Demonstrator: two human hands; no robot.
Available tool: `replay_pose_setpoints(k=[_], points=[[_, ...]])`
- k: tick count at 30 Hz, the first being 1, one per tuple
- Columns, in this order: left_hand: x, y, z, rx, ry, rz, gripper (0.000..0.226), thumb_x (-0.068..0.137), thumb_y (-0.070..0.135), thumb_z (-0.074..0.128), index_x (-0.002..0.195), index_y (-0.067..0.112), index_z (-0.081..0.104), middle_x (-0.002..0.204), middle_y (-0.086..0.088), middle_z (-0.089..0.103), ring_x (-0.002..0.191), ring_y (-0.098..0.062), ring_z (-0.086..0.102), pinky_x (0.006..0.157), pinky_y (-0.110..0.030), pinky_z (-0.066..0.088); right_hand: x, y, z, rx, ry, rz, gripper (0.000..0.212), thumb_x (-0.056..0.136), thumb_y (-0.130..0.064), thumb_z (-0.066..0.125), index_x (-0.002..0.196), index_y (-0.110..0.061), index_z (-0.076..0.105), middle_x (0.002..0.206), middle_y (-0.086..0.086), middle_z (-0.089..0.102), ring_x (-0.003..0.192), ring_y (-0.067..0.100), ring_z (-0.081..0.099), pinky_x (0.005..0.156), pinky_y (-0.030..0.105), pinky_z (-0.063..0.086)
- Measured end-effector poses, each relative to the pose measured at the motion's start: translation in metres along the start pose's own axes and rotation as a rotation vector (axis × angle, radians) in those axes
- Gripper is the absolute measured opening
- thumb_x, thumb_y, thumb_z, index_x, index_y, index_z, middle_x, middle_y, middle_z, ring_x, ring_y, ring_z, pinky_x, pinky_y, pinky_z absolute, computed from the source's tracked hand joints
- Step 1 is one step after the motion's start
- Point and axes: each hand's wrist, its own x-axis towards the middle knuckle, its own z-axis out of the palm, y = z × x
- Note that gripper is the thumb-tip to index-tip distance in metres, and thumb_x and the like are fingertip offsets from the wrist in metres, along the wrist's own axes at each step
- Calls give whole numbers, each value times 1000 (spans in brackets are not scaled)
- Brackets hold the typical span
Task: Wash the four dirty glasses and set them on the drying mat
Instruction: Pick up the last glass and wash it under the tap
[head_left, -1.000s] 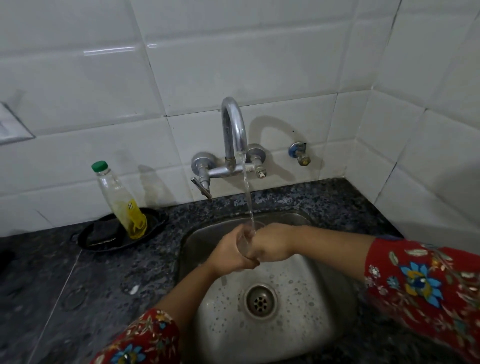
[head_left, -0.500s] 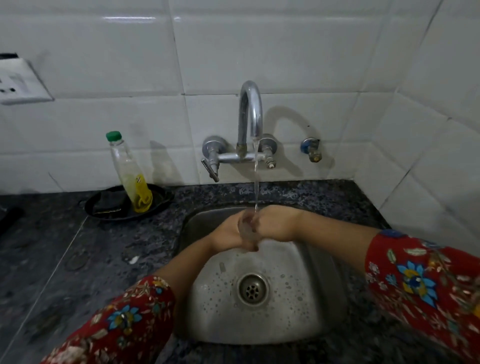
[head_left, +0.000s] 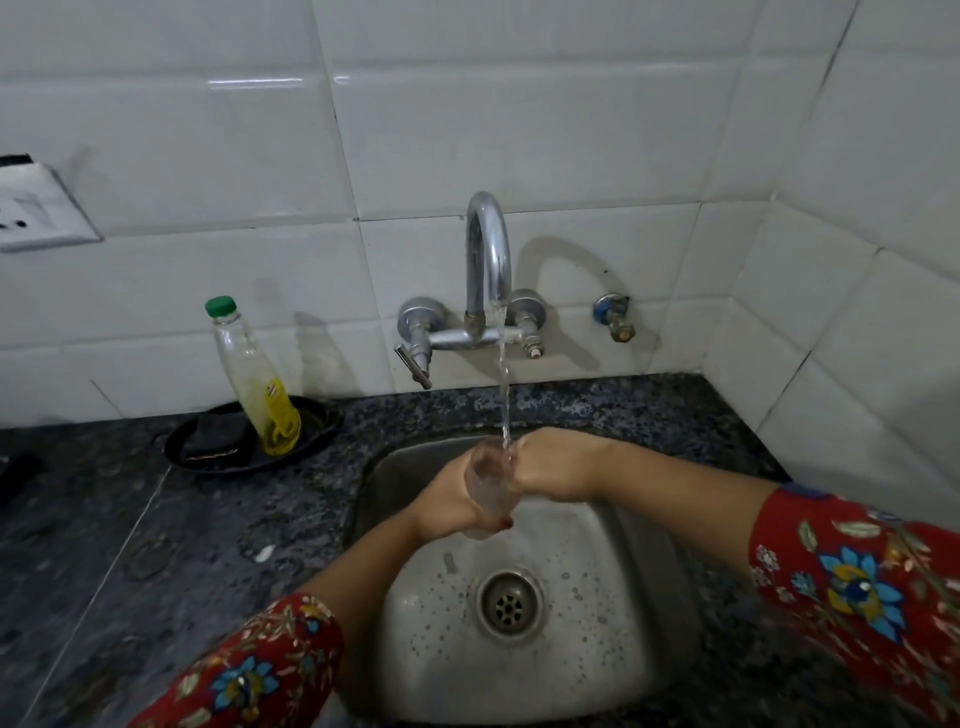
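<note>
Left hand (head_left: 447, 501) and right hand (head_left: 553, 467) both clasp a clear drinking glass (head_left: 488, 483) under the chrome tap's (head_left: 485, 260) stream, over the steel sink (head_left: 597, 649).

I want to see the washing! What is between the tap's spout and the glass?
In the head view, only a thin stream of water runs from the spout down into the glass, which both hands hold over the sink.

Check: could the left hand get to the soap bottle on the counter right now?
Probably not at once: the left hand is wrapped around the glass under the tap. Otherwise the counter between it and the soap bottle looks clear.
</note>
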Motion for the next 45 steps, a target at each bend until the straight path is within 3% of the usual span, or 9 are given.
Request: replay_pose_setpoints(k=[5, 13, 19, 24, 28, 32, 37, 43, 45], points=[[-7, 18, 20, 298, 196, -36, 63, 51, 23, 82, 108, 23, 56, 99, 8, 67, 93, -15, 66, 83, -39, 56, 15, -20, 5, 612, -171, 291, 22, 82, 1, 58, 99, -10, 66, 102, 11, 61, 98, 28, 57, 76, 32, 44], [-26, 10, 3, 1030, 113, 80, 53, 73, 38, 66, 121, 27, 45, 110, 3, 59, 99, -23, 61, 76, -35, 52, 19, -38, 23, 2149, 150, 652, 6, 86, 0, 62, 88, -6, 65, 86, 10, 73, 82, 20, 72, 81, 28, 57], [-32, 27, 5, 1439, -367, -264, 66, 70, 31, 80, 126, 18, 48, 114, -3, 63, 101, -23, 63, 77, -34, 46, 40, -97, 50, 2403, 308, 1082, 35, 102, -23, 34, 86, -12, 63, 67, 2, 66, 61, 15, 61, 55, 25, 45], [-28, 37, 15, 1673, -489, -327, 65, 73, 30, 78, 129, 14, 49, 122, -4, 59, 109, -22, 60, 83, -32, 46, 37, -120, 65, 2590, 263, 1276, 31, 92, -2, 35, 71, -6, 58, 55, 3, 57, 49, 14, 51, 37, 16, 40], [-22, 43, 8, 1527, -442, -297, 63, 72, 31, 78, 127, 18, 51, 120, -4, 60, 108, -24, 60, 80, -34, 45, 32, -112, 62, 2321, 480, 1174, 30, 91, -2, 38, 73, -6, 61, 67, 6, 58, 56, 16, 52, 51, 24, 44], [-15, 28, -1, 816, -180, -310, 72, 59, 30, 84, 123, 19, 53, 118, -1, 61, 108, -23, 60, 88, -37, 51, 15, -89, 64, 1602, 759, 880, 27, 99, -15, 39, 88, -11, 63, 86, 4, 69, 83, 17, 64, 80, 31, 49], [-12, 14, 2, -156, -240, -162, 47, 60, -13, 74, 103, 3, 63, 93, -3, 66, 90, -14, 65, 82, -28, 53, -7, -62, 59, 717, 760, 473, 36, 91, -30, 31, 82, -6, 56, 77, 13, 64, 70, 29, 58, 61, 38, 44], [-18, 26, 37, 327, 300, -165, 50, 72, 26, 76, 117, 24, 54, 101, 7, 68, 94, -17, 64, 72, -25, 49, 28, -57, 25, 774, 596, 893, 42, 101, -35, 29, 88, -12, 62, 89, 14, 71, 85, 35, 66, 77, 40, 50], [-13, 26, 30, 366, 295, -140, 56, 70, 35, 74, 121, 31, 51, 106, 8, 68, 98, -14, 65, 81, -28, 50, 30, -52, 19, 798, 660, 893, 46, 100, -38, 29, 91, -9, 63, 90, 16, 71, 87, 35, 65, 79, 40, 50]])
